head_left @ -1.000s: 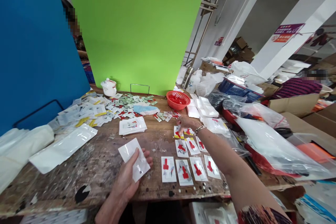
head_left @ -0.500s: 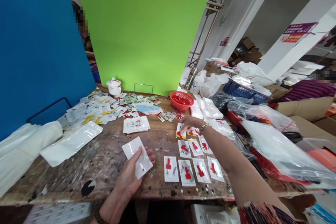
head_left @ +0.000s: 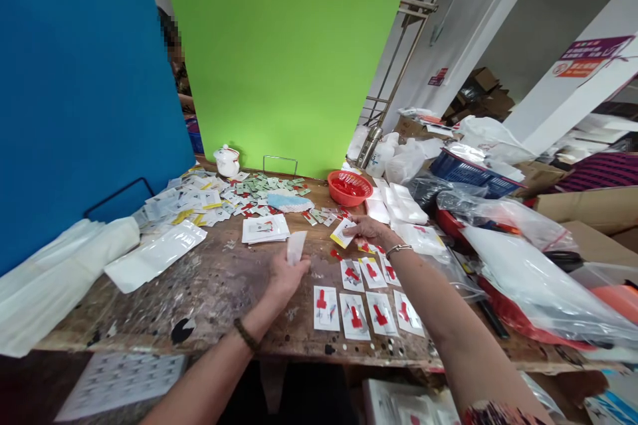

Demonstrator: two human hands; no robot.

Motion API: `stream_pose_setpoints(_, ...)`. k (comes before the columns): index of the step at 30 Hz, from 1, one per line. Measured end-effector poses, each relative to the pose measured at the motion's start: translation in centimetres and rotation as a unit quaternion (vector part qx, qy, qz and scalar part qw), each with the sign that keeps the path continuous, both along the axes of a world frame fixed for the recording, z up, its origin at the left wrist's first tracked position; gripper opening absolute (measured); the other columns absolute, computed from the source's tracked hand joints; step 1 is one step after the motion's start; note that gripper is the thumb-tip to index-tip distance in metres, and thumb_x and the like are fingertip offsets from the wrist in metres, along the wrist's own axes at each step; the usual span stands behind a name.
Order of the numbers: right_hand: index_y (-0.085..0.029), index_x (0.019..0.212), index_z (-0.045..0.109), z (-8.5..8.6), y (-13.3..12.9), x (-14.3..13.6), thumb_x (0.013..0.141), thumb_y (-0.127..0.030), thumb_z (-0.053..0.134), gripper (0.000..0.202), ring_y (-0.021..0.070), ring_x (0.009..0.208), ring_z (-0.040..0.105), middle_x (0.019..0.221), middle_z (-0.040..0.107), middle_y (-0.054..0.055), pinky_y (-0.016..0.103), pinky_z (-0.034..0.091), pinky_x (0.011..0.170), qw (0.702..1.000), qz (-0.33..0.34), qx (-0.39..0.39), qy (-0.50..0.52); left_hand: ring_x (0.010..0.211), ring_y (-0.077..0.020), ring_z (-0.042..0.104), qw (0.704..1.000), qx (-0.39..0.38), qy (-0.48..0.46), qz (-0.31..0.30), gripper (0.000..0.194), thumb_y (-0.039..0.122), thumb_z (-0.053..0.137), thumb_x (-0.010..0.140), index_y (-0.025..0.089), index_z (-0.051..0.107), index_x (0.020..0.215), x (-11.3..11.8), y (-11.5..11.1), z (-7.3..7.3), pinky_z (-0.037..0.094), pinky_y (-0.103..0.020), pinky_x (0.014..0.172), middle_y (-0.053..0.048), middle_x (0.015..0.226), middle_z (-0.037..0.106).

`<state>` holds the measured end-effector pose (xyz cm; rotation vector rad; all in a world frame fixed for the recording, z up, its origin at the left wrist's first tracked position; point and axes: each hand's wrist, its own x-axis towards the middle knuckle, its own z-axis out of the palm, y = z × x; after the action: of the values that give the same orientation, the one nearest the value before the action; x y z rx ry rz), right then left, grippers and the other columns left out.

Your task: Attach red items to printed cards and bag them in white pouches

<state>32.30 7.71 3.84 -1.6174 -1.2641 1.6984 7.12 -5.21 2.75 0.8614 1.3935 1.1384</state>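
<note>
My left hand (head_left: 286, 275) is closed on a small white packet (head_left: 296, 247), which stands tilted up above the table. In my right hand (head_left: 369, 231), pinched between thumb and fingers, is a white card with a yellow edge (head_left: 341, 234). A loose red T-shaped piece (head_left: 336, 255) lies on the wood just below that card. Toward me, rows of small packets (head_left: 355, 315) lie flat, each with a red T-shaped piece on top. Behind my left hand is a stack of white packets (head_left: 265, 228).
A red basket (head_left: 349, 187) with red pieces stands at the back. Piles of green cards (head_left: 269, 187) and white-yellow packets (head_left: 192, 196) spread left of it. White plastic sleeves (head_left: 157, 255) lie at left; bags and a blue crate (head_left: 473, 172) crowd the right. Blue and green panels rise behind.
My right hand has picked up the yellow-edged card from its row, leaving a red piece on the table. My left hand has moved forward and right, and its packet is now turned upright.
</note>
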Motion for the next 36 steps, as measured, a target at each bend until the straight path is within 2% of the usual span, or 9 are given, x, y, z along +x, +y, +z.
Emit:
stream_pose_setpoints(3, -0.017, 0.084, 0.058, 0.6, -0.7, 0.0, 0.057, -0.008, 0.08, 0.036, 0.0071, 0.047, 0.057, 0.065, 0.066, -0.003, 0.013, 0.042, 0.038, 0.998, -0.044, 0.028, 0.033, 0.072, -0.0186, 0.064, 0.961, 0.093, 0.242, -0.101, 0.017, 0.018, 0.066, 0.072, 0.017, 0.067, 0.089, 2.1, 2.4, 0.5, 0.048, -0.028, 0.067, -0.005, 0.08, 0.07)
stream_pose_setpoints(5, -0.017, 0.082, 0.059, 0.8, -1.3, 0.4, 0.059, -0.007, 0.078, 0.032, 0.0063, 0.045, 0.055, 0.062, 0.065, -0.004, 0.013, 0.043, 0.039, 0.995, -0.075, 0.041, 0.047, 0.086, -0.0212, 0.064, 0.919, 0.138, 0.318, -0.186, 0.023, 0.015, 0.062, 0.075, 0.019, 0.067, 0.096, 3.7, 3.9, 1.0, 0.047, -0.031, 0.078, -0.007, 0.091, 0.071)
stream_pose_setpoints(7, -0.016, 0.08, 0.059, 0.7, -2.1, 1.1, 0.06, -0.007, 0.078, 0.03, 0.0066, 0.044, 0.055, 0.06, 0.065, -0.003, 0.013, 0.044, 0.039, 0.992, -0.1, 0.048, 0.055, 0.098, -0.0236, 0.062, 0.912, 0.146, 0.296, -0.244, 0.02, 0.013, 0.063, 0.073, 0.021, 0.068, 0.091, 5.2, 5.1, 1.2, 0.044, -0.033, 0.089, -0.008, 0.093, 0.07)
stream_pose_setpoints(9, -0.015, 0.078, 0.06, 0.5, -3.0, 1.8, 0.06, -0.007, 0.078, 0.027, 0.0073, 0.045, 0.057, 0.06, 0.065, -0.002, 0.014, 0.045, 0.038, 0.99, -0.118, 0.052, 0.058, 0.103, -0.0254, 0.061, 0.93, 0.135, 0.23, -0.254, 0.012, 0.011, 0.067, 0.069, 0.022, 0.068, 0.076, 6.3, 6.2, 1.1, 0.042, -0.034, 0.095, -0.007, 0.084, 0.069)
stream_pose_setpoints(13, -0.015, 0.08, 0.061, 0.3, -4.9, 2.9, 0.061, -0.007, 0.076, 0.025, 0.0081, 0.047, 0.059, 0.064, 0.068, -0.001, 0.013, 0.045, 0.037, 0.982, -0.161, 0.048, 0.083, 0.099, -0.0264, 0.062, 0.945, 0.139, 0.184, -0.231, 0.026, 0.006, 0.071, 0.063, 0.023, 0.055, 0.051, 7.4, 7.7, 0.2, 0.044, -0.033, 0.092, -0.006, 0.062, 0.061)
stream_pose_setpoints(18, -0.015, 0.079, 0.059, 0.0, -6.4, 2.0, 0.059, -0.007, 0.078, 0.028, 0.0075, 0.044, 0.056, 0.063, 0.067, -0.001, 0.013, 0.038, 0.034, 0.973, -0.189, 0.045, 0.124, 0.072, -0.0202, 0.063, 0.95, 0.164, 0.165, -0.207, 0.028, 0.005, 0.074, 0.057, 0.022, 0.053, 0.05, 6.4, 8.4, -0.1, 0.049, -0.025, 0.07, -0.001, 0.054, 0.058)
stream_pose_setpoints(23, -0.016, 0.076, 0.058, -0.8, -7.7, -2.0, 0.055, -0.015, 0.082, 0.032, 0.0048, 0.039, 0.049, 0.057, 0.063, -0.004, 0.012, 0.031, 0.031, 0.975, -0.145, 0.07, 0.151, 0.051, -0.0139, 0.054, 0.965, 0.124, 0.118, -0.197, 0.017, 0.012, 0.077, 0.055, 0.016, 0.067, 0.067, 4.3, 7.3, 0.8, 0.042, -0.022, 0.049, -0.001, 0.058, 0.064)
stream_pose_setpoints(32, -0.019, 0.085, 0.061, -0.6, -10.1, -9.4, 0.061, -0.033, 0.082, 0.035, 0.0085, 0.055, 0.061, 0.073, 0.068, -0.001, 0.015, 0.049, 0.045, 0.961, -0.102, 0.028, 0.255, 0.054, -0.0131, 0.052, 0.965, 0.134, 0.209, -0.08, 0.016, 0.013, 0.076, 0.053, 0.017, 0.068, 0.066, 0.5, 5.2, 0.3, 0.036, -0.021, 0.049, 0.001, 0.058, 0.062)
stream_pose_setpoints(36, -0.015, 0.078, 0.063, -0.5, -10.3, -10.7, 0.053, -0.022, 0.085, 0.034, 0.0108, 0.053, 0.062, 0.071, 0.069, 0.001, 0.015, 0.047, 0.039, 0.974, -0.094, 0.068, 0.196, 0.05, -0.0107, 0.05, 0.994, 0.09, 0.064, -0.016, 0.023, 0.007, 0.08, 0.048, 0.015, 0.065, 0.063, -0.8, 4.0, 0.8, 0.035, -0.02, 0.048, 0.002, 0.054, 0.06)
